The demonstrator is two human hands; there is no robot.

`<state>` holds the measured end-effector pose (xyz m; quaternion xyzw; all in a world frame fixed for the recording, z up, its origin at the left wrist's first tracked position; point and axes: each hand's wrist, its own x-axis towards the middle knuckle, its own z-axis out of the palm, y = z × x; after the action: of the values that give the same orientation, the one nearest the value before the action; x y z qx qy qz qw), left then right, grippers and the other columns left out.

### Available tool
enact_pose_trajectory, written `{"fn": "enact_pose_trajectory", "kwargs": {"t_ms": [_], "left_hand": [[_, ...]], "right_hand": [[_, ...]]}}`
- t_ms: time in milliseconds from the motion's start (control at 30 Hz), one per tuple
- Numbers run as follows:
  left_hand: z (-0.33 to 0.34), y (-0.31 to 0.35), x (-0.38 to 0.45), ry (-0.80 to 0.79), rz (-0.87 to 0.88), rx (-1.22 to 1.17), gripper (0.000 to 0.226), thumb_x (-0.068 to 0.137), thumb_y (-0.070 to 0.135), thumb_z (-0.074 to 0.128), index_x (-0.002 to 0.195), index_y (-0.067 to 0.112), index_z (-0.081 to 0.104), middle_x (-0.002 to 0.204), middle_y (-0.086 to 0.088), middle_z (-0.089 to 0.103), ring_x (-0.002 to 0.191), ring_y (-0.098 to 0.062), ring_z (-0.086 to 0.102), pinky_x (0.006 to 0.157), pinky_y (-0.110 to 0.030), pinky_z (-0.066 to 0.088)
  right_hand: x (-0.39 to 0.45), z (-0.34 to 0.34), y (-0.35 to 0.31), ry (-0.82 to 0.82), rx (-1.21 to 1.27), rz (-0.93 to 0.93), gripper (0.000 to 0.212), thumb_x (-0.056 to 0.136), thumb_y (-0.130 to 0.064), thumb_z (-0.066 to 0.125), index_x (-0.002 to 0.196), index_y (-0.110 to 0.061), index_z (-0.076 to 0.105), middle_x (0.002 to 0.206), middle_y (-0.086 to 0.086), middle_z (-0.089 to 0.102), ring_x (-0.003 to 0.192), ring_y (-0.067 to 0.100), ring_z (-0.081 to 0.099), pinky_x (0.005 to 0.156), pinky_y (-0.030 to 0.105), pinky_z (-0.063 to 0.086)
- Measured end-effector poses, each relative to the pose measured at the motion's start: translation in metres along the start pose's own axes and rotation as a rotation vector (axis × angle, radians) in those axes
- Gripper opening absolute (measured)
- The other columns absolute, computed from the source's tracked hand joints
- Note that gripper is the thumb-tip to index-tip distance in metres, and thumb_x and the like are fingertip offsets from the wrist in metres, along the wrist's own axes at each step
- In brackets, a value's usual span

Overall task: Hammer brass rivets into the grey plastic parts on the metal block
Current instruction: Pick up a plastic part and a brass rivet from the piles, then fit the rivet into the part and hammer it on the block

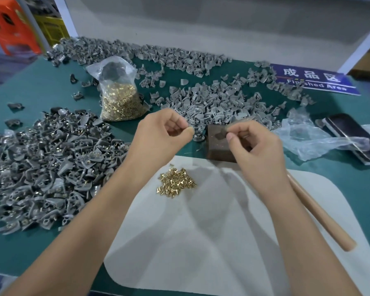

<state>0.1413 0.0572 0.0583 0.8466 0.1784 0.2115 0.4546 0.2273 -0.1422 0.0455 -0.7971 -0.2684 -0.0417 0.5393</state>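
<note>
grey plastic parts (201,103) lie heaped at the back and rivet-fitted ones (51,163) at left, prob sorted so done/undone stay apart. white mat (201,242) w/ loose brass rivets (176,182) sits near for quick picking. hammer handle (320,212) lies at right, not in use. metal block (220,146) stands btwn the hands as anvil. right hand (259,150) pinches one grey part (221,133) over it; left hand (165,131) pinches sth tiny, prob a rivet, can't tell.

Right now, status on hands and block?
Left hand pinching something small. Right hand holding grey part on metal block. Hammer handle lying idle.
</note>
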Motion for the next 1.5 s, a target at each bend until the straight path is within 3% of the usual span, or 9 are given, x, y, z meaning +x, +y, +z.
{"fn": "enact_pose_trajectory", "kwargs": {"t_ms": [167,333,500,600,767,900,1033,1167,1500], "left_hand": [[0.027,0.014,0.011,-0.102,0.023,-0.072,0.015,0.084,0.023,0.077,0.077,0.025,0.063,0.074,0.007,0.070,0.063,-0.001,0.058,0.060,-0.017,0.044],[0.044,0.022,0.018,-0.267,0.166,-0.111,0.029,0.095,0.018,0.065,0.119,0.036,0.066,0.082,0.005,0.068,0.072,-0.005,0.061,0.070,-0.014,0.048],[0.056,0.013,0.016,-0.217,0.137,-0.213,0.013,0.098,0.020,0.066,0.109,0.025,0.070,0.094,0.007,0.075,0.090,-0.008,0.069,0.089,-0.035,0.055],[0.057,0.004,0.014,-0.208,0.143,-0.258,0.013,0.099,0.021,0.067,0.112,0.021,0.067,0.094,0.012,0.076,0.094,0.000,0.070,0.090,-0.025,0.055],[0.058,-0.010,0.012,-0.132,0.246,-0.020,0.009,0.094,0.027,0.072,0.101,0.032,0.073,0.095,0.019,0.067,0.099,-0.003,0.057,0.084,-0.017,0.043],[0.059,-0.015,0.012,-0.098,0.281,0.055,0.012,0.094,0.029,0.073,0.104,0.029,0.077,0.095,0.016,0.065,0.098,-0.007,0.052,0.087,-0.019,0.041],[0.061,-0.016,0.011,-0.053,0.298,0.058,0.013,0.091,0.025,0.075,0.104,0.026,0.079,0.092,0.011,0.066,0.097,-0.011,0.053,0.087,-0.020,0.041],[0.066,-0.014,0.006,-0.064,0.270,0.021,0.014,0.088,0.029,0.078,0.101,0.029,0.080,0.088,0.011,0.061,0.094,-0.011,0.051,0.082,-0.013,0.036],[0.065,-0.016,0.006,-0.045,0.260,-0.004,0.010,0.086,0.032,0.077,0.096,0.033,0.077,0.085,0.018,0.058,0.094,-0.007,0.052,0.081,-0.014,0.038]], "right_hand": [[0.004,-0.002,0.003,0.022,-0.024,-0.004,0.013,0.092,-0.009,0.067,0.098,-0.021,0.072,0.092,-0.008,0.072,0.089,0.013,0.069,0.081,0.041,0.058],[0.007,-0.006,0.002,0.065,-0.025,-0.016,0.018,0.090,-0.009,0.070,0.096,-0.027,0.071,0.091,-0.014,0.071,0.089,0.009,0.068,0.078,0.023,0.054],[0.009,-0.016,0.003,0.158,-0.031,0.003,0.017,0.093,-0.011,0.072,0.100,-0.025,0.079,0.095,-0.013,0.073,0.079,0.010,0.069,0.060,0.026,0.056],[0.008,-0.016,0.004,0.163,0.012,0.042,0.022,0.095,-0.006,0.068,0.102,-0.025,0.078,0.100,-0.002,0.072,0.062,0.011,0.067,0.048,0.015,0.050],[0.008,-0.015,0.007,0.203,-0.283,0.062,0.010,0.092,-0.021,0.073,0.098,-0.027,0.078,0.093,-0.015,0.073,0.084,0.006,0.065,0.072,0.028,0.056],[0.007,-0.012,0.002,0.240,-0.562,-0.021,0.012,0.092,-0.041,0.070,0.091,-0.030,0.075,0.089,-0.016,0.069,0.090,0.012,0.056,0.069,0.037,0.048],[0.006,-0.011,0.001,0.180,-0.577,-0.112,0.014,0.093,-0.038,0.071,0.088,-0.025,0.073,0.084,-0.013,0.062,0.091,0.022,0.053,0.078,0.041,0.043],[0.005,-0.005,-0.002,0.177,-0.675,-0.144,0.009,0.092,-0.036,0.072,0.089,-0.028,0.074,0.082,-0.016,0.047,0.089,0.021,0.048,0.079,0.033,0.028],[0.004,0.011,0.001,0.066,-0.663,-0.163,0.009,0.094,-0.031,0.071,0.088,-0.030,0.077,0.074,-0.020,0.042,0.082,0.016,0.047,0.079,0.038,0.033]]}}
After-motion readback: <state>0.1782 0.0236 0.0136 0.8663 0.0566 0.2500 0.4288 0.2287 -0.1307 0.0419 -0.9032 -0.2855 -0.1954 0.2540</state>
